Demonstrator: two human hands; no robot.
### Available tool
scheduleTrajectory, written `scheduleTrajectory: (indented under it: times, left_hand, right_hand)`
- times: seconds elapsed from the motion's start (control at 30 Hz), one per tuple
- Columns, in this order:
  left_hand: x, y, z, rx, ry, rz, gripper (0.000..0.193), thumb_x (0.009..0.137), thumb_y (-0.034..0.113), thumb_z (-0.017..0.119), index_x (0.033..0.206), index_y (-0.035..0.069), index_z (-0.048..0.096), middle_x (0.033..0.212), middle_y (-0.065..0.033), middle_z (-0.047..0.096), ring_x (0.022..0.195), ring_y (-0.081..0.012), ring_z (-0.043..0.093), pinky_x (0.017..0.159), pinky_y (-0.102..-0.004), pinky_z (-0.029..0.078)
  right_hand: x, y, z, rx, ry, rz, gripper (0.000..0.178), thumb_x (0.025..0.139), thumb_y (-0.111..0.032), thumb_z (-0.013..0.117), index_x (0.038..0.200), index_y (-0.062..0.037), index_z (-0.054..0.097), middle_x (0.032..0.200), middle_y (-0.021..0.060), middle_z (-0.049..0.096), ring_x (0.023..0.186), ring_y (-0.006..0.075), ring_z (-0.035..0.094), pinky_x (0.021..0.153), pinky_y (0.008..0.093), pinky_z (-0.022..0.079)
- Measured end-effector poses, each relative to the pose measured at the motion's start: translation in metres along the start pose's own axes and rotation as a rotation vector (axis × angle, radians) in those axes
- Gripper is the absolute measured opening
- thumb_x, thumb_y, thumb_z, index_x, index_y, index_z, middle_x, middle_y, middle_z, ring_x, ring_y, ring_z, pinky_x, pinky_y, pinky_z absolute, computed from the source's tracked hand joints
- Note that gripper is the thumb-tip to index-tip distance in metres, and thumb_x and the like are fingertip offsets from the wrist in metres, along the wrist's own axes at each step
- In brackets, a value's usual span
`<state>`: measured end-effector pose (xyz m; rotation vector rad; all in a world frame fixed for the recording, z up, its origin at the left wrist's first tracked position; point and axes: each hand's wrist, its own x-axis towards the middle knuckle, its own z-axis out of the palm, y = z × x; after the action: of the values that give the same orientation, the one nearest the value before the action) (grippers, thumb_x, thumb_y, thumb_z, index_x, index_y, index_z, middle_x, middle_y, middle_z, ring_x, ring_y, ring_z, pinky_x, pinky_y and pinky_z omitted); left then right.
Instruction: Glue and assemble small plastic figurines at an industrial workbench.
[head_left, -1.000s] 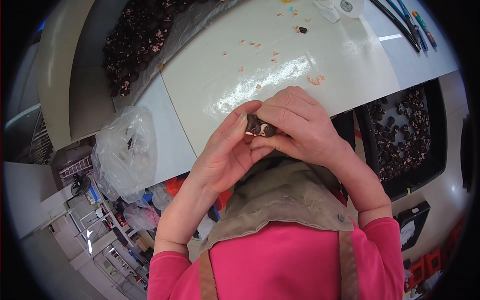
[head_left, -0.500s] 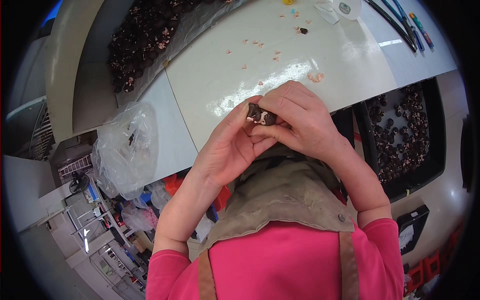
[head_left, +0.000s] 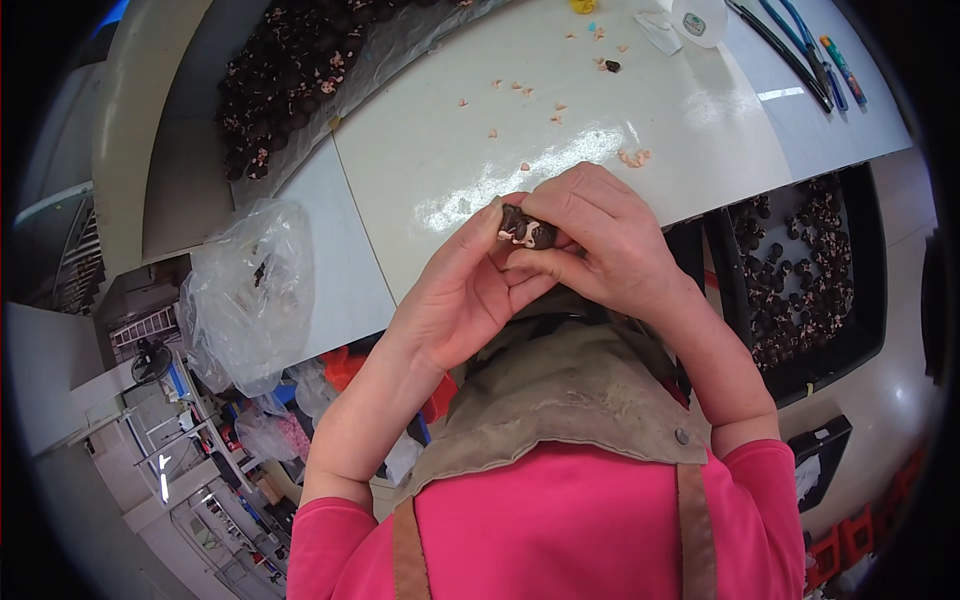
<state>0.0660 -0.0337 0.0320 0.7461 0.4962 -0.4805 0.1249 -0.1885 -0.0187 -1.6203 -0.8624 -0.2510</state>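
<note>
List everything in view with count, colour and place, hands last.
Held piece: one, dark brown and pink, between both hands
Table: one, white, ahead
Loose bits: many, mostly pale pink, on the table
Trays: at least two, black, right
Dark pieces: uncountable, brown and pink, upper-left heap and larger tray
Plastic bag: one, clear, table's left edge
Container: one, white, top edge
Slim tools: several, black, blue and multicoloured, upper right
Fan: one, black, far left
Clutter: uncountable, mixed, lower left
Apron: one, brown, lower centre
Shirt: one, pink, lower centre
Left hand: one, bare, centre
Right hand: one, bare, centre
</note>
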Motion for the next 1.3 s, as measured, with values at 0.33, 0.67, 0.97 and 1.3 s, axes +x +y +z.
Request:
scheduleTrajectory:
  times: [0.33,0.67,0.97,1.3]
  left_hand:
    - [-0.0012,-0.0049,0.0076,0.020,-0.016,0.013,0.042,0.096,0.035,0.045,0.124,0.004,0.043,0.115,-0.0112,0.056,0.108,-0.0225,0.057,0.094,-0.0364,0.048]
    - [-0.0012,-0.0003,0.0053,0.019,0.007,0.000,0.041,0.096,0.034,0.044,0.124,0.004,0.043,0.115,-0.0115,0.056,0.108,-0.0232,0.057,0.095,-0.0372,0.047]
    - [0.0001,-0.0008,0.0075,0.040,-0.017,0.019,0.040,0.096,0.034,0.044,0.124,0.005,0.044,0.116,-0.0113,0.056,0.109,-0.0232,0.056,0.095,-0.0375,0.047]
    - [0.0000,-0.0010,0.0088,0.045,-0.020,0.025,0.040,0.096,0.034,0.043,0.124,0.005,0.043,0.116,-0.0117,0.056,0.108,-0.0229,0.057,0.095,-0.0371,0.047]
  right_hand:
    - [-0.0033,0.0014,-0.0082,-0.003,-0.016,-0.042,0.040,0.063,-0.013,0.077,0.099,-0.0021,0.061,0.081,0.0058,0.060,0.073,0.0224,0.057,0.064,0.0311,0.046]
    - [-0.0018,0.0042,-0.0025,0.014,-0.001,-0.045,0.040,0.063,-0.014,0.078,0.098,-0.0017,0.061,0.082,0.0063,0.061,0.073,0.0227,0.057,0.065,0.0314,0.046]
    - [-0.0024,0.0061,-0.0041,0.005,0.005,-0.054,0.040,0.063,-0.014,0.078,0.097,-0.0020,0.062,0.083,0.0064,0.061,0.073,0.0230,0.058,0.065,0.0318,0.046]
    - [-0.0028,0.0066,-0.0039,0.014,0.013,-0.055,0.040,0.062,-0.013,0.079,0.096,-0.0017,0.061,0.082,0.0069,0.061,0.073,0.0231,0.058,0.064,0.0314,0.046]
